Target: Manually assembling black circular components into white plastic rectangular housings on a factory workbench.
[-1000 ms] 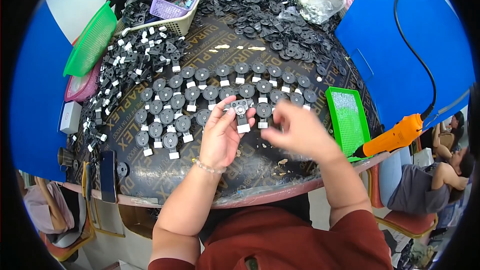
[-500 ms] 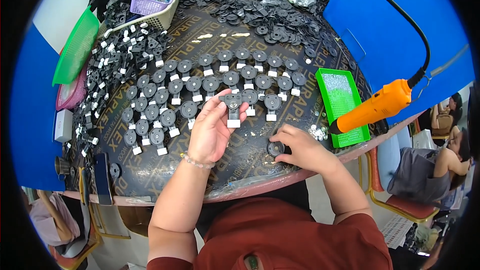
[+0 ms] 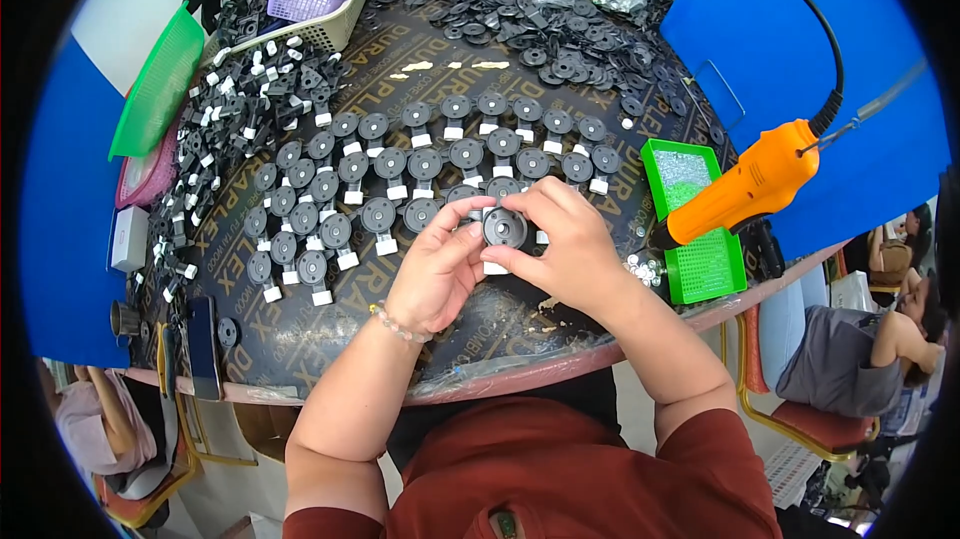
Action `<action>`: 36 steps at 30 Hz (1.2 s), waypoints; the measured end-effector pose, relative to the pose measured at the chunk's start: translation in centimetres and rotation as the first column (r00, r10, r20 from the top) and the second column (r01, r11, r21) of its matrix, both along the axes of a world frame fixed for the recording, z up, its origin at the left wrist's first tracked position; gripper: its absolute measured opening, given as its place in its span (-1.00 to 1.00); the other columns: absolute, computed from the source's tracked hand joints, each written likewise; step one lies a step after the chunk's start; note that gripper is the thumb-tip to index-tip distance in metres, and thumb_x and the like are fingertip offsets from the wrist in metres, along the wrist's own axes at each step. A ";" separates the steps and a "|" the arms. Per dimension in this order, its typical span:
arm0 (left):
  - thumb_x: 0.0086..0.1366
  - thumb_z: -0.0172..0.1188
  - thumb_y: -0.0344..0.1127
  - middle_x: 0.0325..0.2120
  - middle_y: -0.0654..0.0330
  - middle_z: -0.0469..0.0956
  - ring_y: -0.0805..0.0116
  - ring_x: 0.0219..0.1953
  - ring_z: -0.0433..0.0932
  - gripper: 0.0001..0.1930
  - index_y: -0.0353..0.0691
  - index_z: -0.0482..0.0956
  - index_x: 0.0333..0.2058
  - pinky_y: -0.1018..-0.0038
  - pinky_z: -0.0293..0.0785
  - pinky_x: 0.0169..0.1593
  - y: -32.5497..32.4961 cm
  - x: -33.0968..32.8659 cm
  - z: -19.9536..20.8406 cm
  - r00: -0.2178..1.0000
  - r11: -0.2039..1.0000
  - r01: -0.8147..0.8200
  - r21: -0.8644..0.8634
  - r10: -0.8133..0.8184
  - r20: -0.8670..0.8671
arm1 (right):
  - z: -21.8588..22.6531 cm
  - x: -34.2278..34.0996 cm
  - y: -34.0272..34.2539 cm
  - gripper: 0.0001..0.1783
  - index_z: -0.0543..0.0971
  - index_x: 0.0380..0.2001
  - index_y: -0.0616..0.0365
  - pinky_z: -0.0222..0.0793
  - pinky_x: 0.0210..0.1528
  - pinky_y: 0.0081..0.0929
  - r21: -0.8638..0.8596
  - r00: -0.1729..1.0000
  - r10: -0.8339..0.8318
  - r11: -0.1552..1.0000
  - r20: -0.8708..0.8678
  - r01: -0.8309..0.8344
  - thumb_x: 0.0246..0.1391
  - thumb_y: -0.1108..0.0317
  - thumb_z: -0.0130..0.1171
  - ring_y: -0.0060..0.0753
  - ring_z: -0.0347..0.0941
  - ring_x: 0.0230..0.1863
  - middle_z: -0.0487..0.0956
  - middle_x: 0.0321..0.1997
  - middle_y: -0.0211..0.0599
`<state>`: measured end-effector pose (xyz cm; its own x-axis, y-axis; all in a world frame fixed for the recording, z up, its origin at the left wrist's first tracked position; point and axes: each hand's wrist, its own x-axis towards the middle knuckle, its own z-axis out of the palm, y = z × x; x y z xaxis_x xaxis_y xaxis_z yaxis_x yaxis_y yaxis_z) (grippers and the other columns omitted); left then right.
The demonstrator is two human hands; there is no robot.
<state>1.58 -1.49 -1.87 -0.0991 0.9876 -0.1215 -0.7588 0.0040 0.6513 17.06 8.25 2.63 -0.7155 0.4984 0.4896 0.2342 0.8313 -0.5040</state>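
Both hands meet over the middle of the table. My left hand (image 3: pixel 435 274) is closed on a black bracket with a white block end (image 3: pixel 493 267), mostly covered by the part above it. In my right hand (image 3: pixel 565 244), thumb and fingers grip a round black disc (image 3: pixel 505 227) by its edge, laid against the bracket. Just beyond my hands stand rows of black disc-and-bracket pieces with white ends (image 3: pixel 465 153). To the right an orange electric screwdriver (image 3: pixel 745 187) hangs on its cord, its tip above a green tray (image 3: pixel 700 259). Small clear round pieces (image 3: pixel 643 269) lie beside the tray.
A pile of black brackets with white ends (image 3: pixel 250 104) spreads at left, by a green basket (image 3: pixel 160 89). Loose black discs (image 3: pixel 500 9) heap at the back. A phone (image 3: pixel 203 344) lies near the front left edge. Blue panels (image 3: pixel 800 49) flank the table; other people sit beyond.
My right hand has lifted the disc off the table and carried it left and up onto the bracket in my left hand. My head view has shifted slightly.
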 end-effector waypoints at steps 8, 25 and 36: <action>0.43 0.02 -0.41 -0.04 0.12 0.53 0.37 -0.05 0.56 -0.69 -0.26 0.39 0.11 0.40 0.53 0.06 -0.1 0.2 -0.8 0.999 0.999 0.018 0.031 -0.019 0.037 | -0.6 -0.3 0.2 -0.48 0.61 -0.25 0.19 0.39 -0.14 -0.27 0.092 0.998 -0.003 0.996 -0.061 0.009 -0.28 0.12 0.50 -0.15 0.43 -0.21 0.49 -0.26 -0.27; 0.42 -0.07 -0.40 0.18 -0.27 0.34 0.02 0.19 0.44 -0.48 -0.23 0.10 0.32 0.20 0.41 0.24 -0.2 0.4 1.2 0.995 0.999 0.030 0.009 -0.029 -0.100 | -1.1 6.9 3.2 -0.45 0.54 -0.04 0.26 0.36 0.05 -0.20 0.036 0.891 -0.402 0.914 0.211 0.404 -0.14 0.31 0.44 0.00 0.42 -0.03 0.53 -0.08 -0.11; 0.41 0.04 -0.39 0.12 0.00 0.45 0.18 0.16 0.47 -0.58 -0.29 0.29 0.21 0.30 0.40 0.21 -2.6 0.8 4.1 0.886 0.993 -0.002 0.120 0.058 -0.460 | -3.8 5.2 4.2 -0.41 0.51 -0.04 0.30 0.36 0.06 -0.14 0.093 0.893 -0.425 0.905 0.145 0.416 -0.10 0.18 0.43 0.10 0.44 -0.03 0.50 -0.07 0.04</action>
<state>2.38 -4.05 2.24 -0.1466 0.9875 0.0572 -0.3709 -0.1085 0.9223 22.28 12.49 -1.19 -0.5158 0.7440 0.4247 0.6409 0.6641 -0.3849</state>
